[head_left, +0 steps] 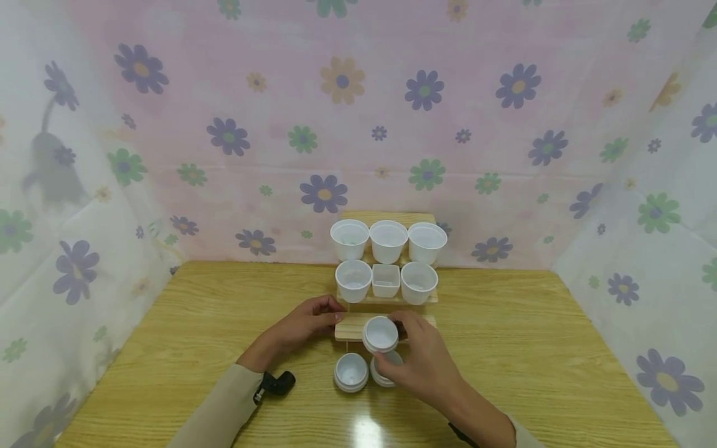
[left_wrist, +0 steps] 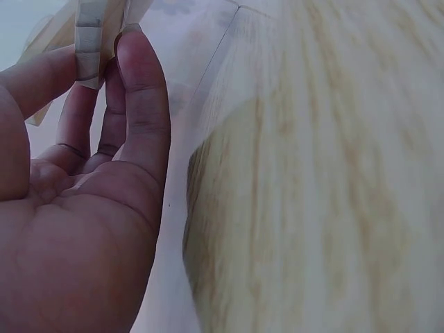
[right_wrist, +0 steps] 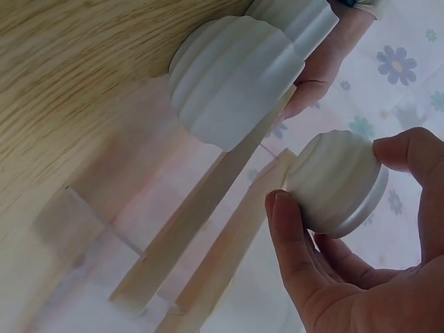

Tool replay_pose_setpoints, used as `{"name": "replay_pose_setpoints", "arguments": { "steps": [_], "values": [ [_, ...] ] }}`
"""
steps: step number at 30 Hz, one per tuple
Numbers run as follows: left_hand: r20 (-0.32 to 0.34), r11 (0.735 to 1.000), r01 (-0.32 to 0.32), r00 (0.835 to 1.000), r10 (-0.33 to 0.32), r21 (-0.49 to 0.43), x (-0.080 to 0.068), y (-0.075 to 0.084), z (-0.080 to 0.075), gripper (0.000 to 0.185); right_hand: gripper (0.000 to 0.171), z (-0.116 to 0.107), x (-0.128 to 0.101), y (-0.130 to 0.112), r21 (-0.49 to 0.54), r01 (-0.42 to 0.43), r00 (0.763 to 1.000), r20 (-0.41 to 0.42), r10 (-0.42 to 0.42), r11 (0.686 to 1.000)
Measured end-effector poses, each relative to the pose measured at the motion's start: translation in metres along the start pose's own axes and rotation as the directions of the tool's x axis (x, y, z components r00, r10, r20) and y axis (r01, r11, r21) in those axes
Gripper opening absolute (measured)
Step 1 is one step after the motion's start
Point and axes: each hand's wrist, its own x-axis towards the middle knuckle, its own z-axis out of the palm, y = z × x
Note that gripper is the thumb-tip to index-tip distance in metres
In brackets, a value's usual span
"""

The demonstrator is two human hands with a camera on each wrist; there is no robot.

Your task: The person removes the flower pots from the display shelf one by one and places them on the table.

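My right hand (head_left: pixel 428 361) pinches a small white ribbed pot (head_left: pixel 381 334) between thumb and fingers, its mouth facing up, in front of a bare wooden step of a tiered stand (head_left: pixel 350 328). In the right wrist view the pot (right_wrist: pixel 336 184) is held apart from the slats. At the left end of that step, my left hand (head_left: pixel 305 323) pinches the stand's edge; the left wrist view shows thumb and fingertips on a narrow end piece (left_wrist: pixel 89 41). Two similar white pots sit in front, one pot (head_left: pixel 351 373) at left, the other pot (head_left: pixel 392 367) partly behind my right hand.
Higher steps carry several white plastic cups (head_left: pixel 389 242) and a small square clear container (head_left: pixel 386 280). The stand is on a wood-grain table (head_left: pixel 504 348). Flower-print cloth (head_left: pixel 381 155) surrounds it behind and on both sides. A black device (head_left: pixel 278 382) sits at my left wrist.
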Motion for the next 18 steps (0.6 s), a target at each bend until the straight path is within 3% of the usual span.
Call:
{"name": "replay_pose_setpoints", "arguments": {
  "steps": [18],
  "values": [
    [0.003, 1.000, -0.006, 1.000, 0.006, -0.001, 0.000, 0.000, 0.000, 0.025, 0.060, -0.014, -0.011, 0.009, -0.004, 0.012, 0.999, -0.045, -0.012, 1.000]
  ]
}}
